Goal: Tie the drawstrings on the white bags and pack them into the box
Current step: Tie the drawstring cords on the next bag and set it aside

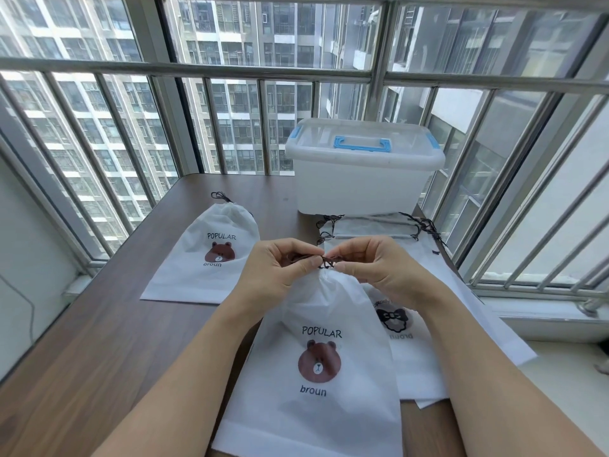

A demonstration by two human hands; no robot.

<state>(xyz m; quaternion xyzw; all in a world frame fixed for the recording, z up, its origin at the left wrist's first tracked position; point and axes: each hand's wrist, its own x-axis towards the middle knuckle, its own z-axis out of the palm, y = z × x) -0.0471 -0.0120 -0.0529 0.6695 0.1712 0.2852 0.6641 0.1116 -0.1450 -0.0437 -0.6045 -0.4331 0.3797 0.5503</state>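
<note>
Two hands on one drawstring [324, 258]: left hand [280, 268] & right hand [372, 265] each pinch it at neck of front bag [316, 364], flat on tabletop [99, 341]. Tied bag [211, 258] lies left; box [362, 169] at rear, lid on.

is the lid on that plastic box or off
On. The lid sits flat across the box, blue handle lying on top.

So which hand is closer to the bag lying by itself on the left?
The left hand. It pinches the drawstring just right of that bag, almost beside its bear print. The right hand pinches the same string farther right, beyond the left hand.
</note>
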